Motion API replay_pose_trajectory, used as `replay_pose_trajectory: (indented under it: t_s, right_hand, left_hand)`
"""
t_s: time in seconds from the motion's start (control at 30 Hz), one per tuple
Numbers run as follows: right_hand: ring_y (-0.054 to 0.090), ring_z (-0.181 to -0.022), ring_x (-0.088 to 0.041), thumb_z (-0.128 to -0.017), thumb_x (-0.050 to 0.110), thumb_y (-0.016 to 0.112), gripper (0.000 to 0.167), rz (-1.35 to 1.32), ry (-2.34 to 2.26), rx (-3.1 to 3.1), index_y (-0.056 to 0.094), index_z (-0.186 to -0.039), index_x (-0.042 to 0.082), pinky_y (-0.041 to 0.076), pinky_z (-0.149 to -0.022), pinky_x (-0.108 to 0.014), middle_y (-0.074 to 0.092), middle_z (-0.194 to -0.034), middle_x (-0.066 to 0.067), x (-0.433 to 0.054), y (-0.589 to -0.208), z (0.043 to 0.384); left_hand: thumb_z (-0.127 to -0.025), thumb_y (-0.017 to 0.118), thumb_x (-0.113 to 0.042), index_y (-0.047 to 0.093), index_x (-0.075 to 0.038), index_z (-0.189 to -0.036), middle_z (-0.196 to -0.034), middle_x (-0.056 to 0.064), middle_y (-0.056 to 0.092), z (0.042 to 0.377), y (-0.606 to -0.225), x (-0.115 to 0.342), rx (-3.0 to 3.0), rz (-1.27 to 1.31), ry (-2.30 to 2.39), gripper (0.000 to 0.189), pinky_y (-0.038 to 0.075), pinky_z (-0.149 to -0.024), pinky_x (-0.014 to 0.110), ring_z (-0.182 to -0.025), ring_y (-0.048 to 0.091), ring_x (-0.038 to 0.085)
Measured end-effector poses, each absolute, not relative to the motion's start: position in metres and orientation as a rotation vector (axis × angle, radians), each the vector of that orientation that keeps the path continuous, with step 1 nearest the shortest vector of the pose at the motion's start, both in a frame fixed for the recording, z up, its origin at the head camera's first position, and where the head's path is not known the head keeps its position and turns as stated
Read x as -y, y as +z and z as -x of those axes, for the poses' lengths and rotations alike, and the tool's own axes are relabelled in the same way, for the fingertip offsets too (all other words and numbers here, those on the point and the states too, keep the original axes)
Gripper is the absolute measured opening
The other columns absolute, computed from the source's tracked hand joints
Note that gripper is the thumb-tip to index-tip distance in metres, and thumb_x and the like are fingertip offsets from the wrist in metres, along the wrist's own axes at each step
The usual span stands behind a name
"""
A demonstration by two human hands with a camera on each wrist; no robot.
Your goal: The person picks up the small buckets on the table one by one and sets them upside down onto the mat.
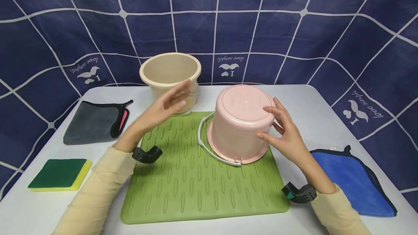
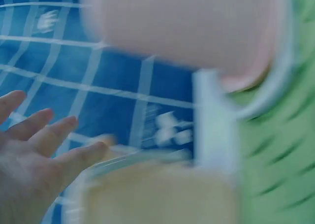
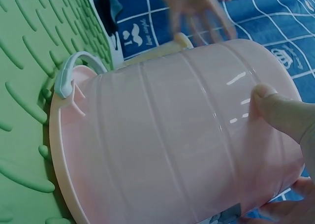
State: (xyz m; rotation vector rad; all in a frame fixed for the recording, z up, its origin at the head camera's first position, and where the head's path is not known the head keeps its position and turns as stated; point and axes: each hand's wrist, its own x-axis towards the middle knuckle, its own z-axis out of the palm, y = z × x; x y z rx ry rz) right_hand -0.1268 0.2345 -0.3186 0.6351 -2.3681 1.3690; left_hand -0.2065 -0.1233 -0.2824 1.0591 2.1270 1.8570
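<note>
A pink bucket point(image 1: 241, 130) stands upside down on the green ribbed mat point(image 1: 183, 188), its grey handle point(image 1: 204, 144) lying out to the left. My right hand point(image 1: 282, 130) holds the bucket's right side near its base, thumb toward me and fingers behind. In the right wrist view the thumb point(image 3: 280, 111) presses the pink wall. My left hand point(image 1: 164, 106) hovers in the air with fingers spread, holding nothing, in front of a cream bucket point(image 1: 173, 71) that stands upright behind the mat. The left wrist view is blurred and shows the same loose fingers point(image 2: 54, 130) beside the cream bucket.
On the left of the white table point(image 1: 228, 224) lie a grey cloth point(image 1: 94, 122) with black edging and a green and yellow sponge point(image 1: 60, 173). A blue cloth point(image 1: 356, 180) lies at the right. A dark blue checked cloth wall point(image 1: 261, 28) rises behind.
</note>
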Motion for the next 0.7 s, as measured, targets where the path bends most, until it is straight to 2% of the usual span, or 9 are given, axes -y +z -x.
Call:
replay_pose_trajectory:
  t_s: [0.1,0.2,0.33,0.4,0.47,0.53,0.63,0.7]
  right_hand:
    - [0.025,-0.135,-0.028,-0.071,-0.009,0.077,0.079,-0.652,1.359,2.375,0.04,-0.139,0.008,0.034,-0.099,-0.024,0.011,-0.154,-0.004,-0.235,-0.318,0.127]
    - [0.018,-0.137,-0.025,-0.071,-0.007,0.077,0.086,-0.662,1.322,2.404,0.035,-0.144,0.011,0.031,-0.103,-0.033,0.009,-0.154,-0.004,-0.235,-0.316,0.126]
    - [0.009,-0.139,-0.021,-0.071,-0.002,0.08,0.097,-0.658,1.225,2.427,0.026,-0.149,0.016,0.023,-0.104,-0.053,0.008,-0.155,0.0,-0.237,-0.311,0.124]
    - [0.008,-0.139,-0.021,-0.071,0.003,0.082,0.1,-0.659,1.157,2.407,0.023,-0.15,0.018,0.019,-0.104,-0.058,0.008,-0.155,0.0,-0.237,-0.308,0.122]
    - [0.01,-0.139,-0.023,-0.073,0.013,0.082,0.097,-0.67,1.095,2.353,0.022,-0.15,0.016,0.019,-0.105,-0.057,0.011,-0.155,0.0,-0.233,-0.304,0.118]
    - [0.013,-0.139,-0.027,-0.08,0.027,0.076,0.088,-0.719,1.041,2.262,0.024,-0.149,0.01,0.019,-0.107,-0.051,0.015,-0.154,-0.007,-0.223,-0.296,0.11]
    - [0.017,-0.137,-0.033,-0.087,0.042,0.064,0.08,-0.84,1.014,2.134,0.027,-0.147,0.003,0.019,-0.108,-0.043,0.02,-0.151,-0.015,-0.203,-0.288,0.1]
    - [0.02,-0.135,-0.036,-0.09,0.046,0.057,0.077,-0.95,1.006,2.078,0.028,-0.145,0.001,0.019,-0.108,-0.043,0.021,-0.15,-0.02,-0.187,-0.287,0.095]
  left_hand:
    - [-0.096,0.054,-0.015,0.029,-0.006,-0.147,-0.15,0.009,0.027,0.212,-0.249,0.149,-2.265,-0.995,2.016,0.057,0.027,-0.106,0.037,-0.134,0.028,0.026]
    - [-0.097,0.053,-0.023,0.031,-0.012,-0.147,-0.151,0.008,0.025,0.225,-0.228,0.173,-2.508,-0.696,2.04,0.056,0.028,-0.105,0.043,-0.134,0.027,0.023]
    - [-0.094,0.053,-0.041,0.015,-0.02,-0.151,-0.155,0.003,0.01,0.246,-0.228,0.198,-2.461,-0.186,2.011,0.072,0.032,-0.101,0.048,-0.138,0.013,0.023]
    - [-0.091,0.055,-0.044,0.006,-0.021,-0.152,-0.155,-0.001,0.002,0.256,-0.238,0.206,-2.286,-0.034,2.073,0.082,0.034,-0.1,0.048,-0.139,0.004,0.026]
    - [-0.09,0.058,-0.044,-0.001,-0.021,-0.152,-0.155,-0.004,-0.003,0.262,-0.25,0.21,-2.104,0.038,2.151,0.089,0.033,-0.1,0.047,-0.139,-0.002,0.027]
    - [-0.089,0.059,-0.042,-0.005,-0.023,-0.151,-0.155,-0.004,-0.003,0.266,-0.258,0.208,-2.033,0.069,2.186,0.091,0.032,-0.101,0.048,-0.139,-0.002,0.026]
    - [-0.092,0.057,-0.038,-0.009,-0.023,-0.15,-0.155,0.003,0.003,0.269,-0.262,0.202,-2.049,0.048,2.175,0.09,0.029,-0.102,0.052,-0.139,0.007,0.025]
    - [-0.095,0.054,-0.033,-0.008,-0.022,-0.15,-0.155,0.008,0.009,0.271,-0.262,0.196,-2.069,0.036,2.159,0.085,0.029,-0.101,0.054,-0.138,0.014,0.025]
